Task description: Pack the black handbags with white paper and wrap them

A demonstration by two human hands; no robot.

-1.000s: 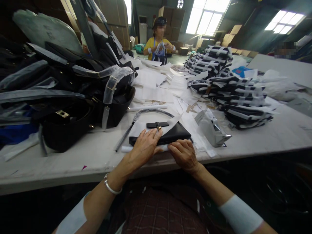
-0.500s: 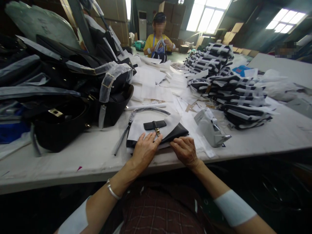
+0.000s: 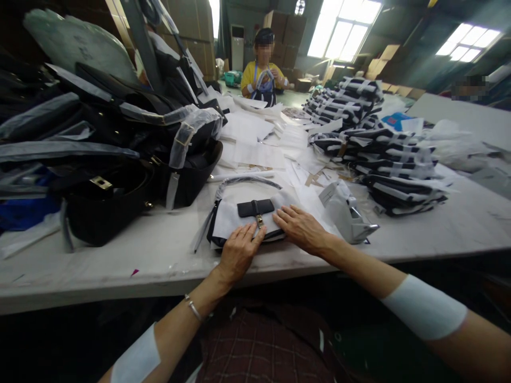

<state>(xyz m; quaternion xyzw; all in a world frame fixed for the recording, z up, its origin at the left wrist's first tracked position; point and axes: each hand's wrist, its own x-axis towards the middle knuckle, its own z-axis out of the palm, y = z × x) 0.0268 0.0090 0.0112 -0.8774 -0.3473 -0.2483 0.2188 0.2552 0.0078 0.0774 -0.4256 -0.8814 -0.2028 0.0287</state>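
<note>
A black handbag lies on the table in front of me, its front mostly covered by a white sheet. A black tab with a gold clasp shows over the sheet, and a plastic-wrapped handle arches behind. My left hand rests open on the bag's front edge, fingertips just below the clasp. Flat and open, my right hand presses on the bag's right side and the sheet there.
Black bags with wrapped straps are heaped at left. A tape dispenser stands right of my right hand. Behind it rises a stack of black-and-white wrapped pieces. White paper sheets cover the table's middle. A person in yellow works at the far end.
My right hand has gone from curled fingers at the bag's lower right edge to lying flat on its right side. The sheet's raised right part now lies down over the bag.
</note>
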